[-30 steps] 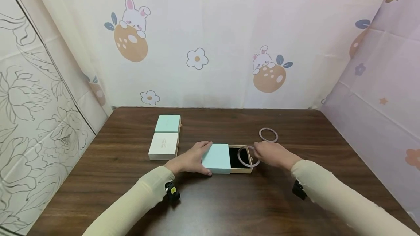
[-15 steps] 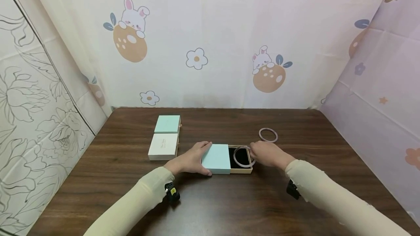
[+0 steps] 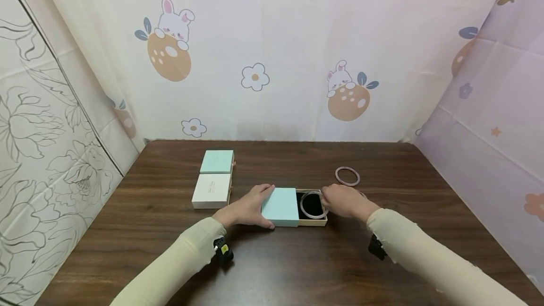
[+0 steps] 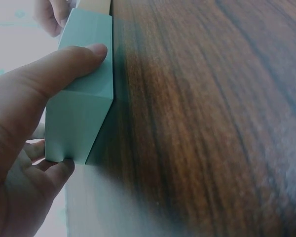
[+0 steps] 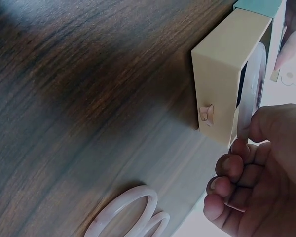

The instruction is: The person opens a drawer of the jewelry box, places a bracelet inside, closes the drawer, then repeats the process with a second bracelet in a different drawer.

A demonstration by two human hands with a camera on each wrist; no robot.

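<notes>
Head cam: left hand (image 3: pixel 250 207) grips the closed end of a mint-green rectangular cardboard sleeve (image 3: pixel 279 207), prob bc it'd slide otherwise. A tan cardboard drawer (image 3: pixel 312 223) w/ black lining sticks partway out the other end. Right hand (image 3: pixel 342 199) is at the drawer's far end w/ a pale lilac, round bangle (image 3: pixel 301 206), mostly over the lining, so the visible gap seems to be just enough room for it imo. A second pale lilac bangle (image 3: pixel 347 184) lies behind on the dark wood-grain tabletop (image 3: pixel 276 268). Off left, a white square box (image 3: pixel 211 190) sits just in front of a smaller-looking mint-green box (image 3: pixel 217 162), out of the way.

L wrist cam: thumb flat along the sleeve's side, fingers round the end; looks like a brace w/o blocking the drawer.

R wrist cam: thumb + index pinch the bangle's edge at the drawer rim, ring tilted, prob for easier aim. A third pale bangle (image 5: pixel 148 212) lies near the drawer too.

Vs half a sec ago (head cam): right hand + its bangle are slightly further left, deeper over the lining. Left hand + sleeve basically same spot.
</notes>
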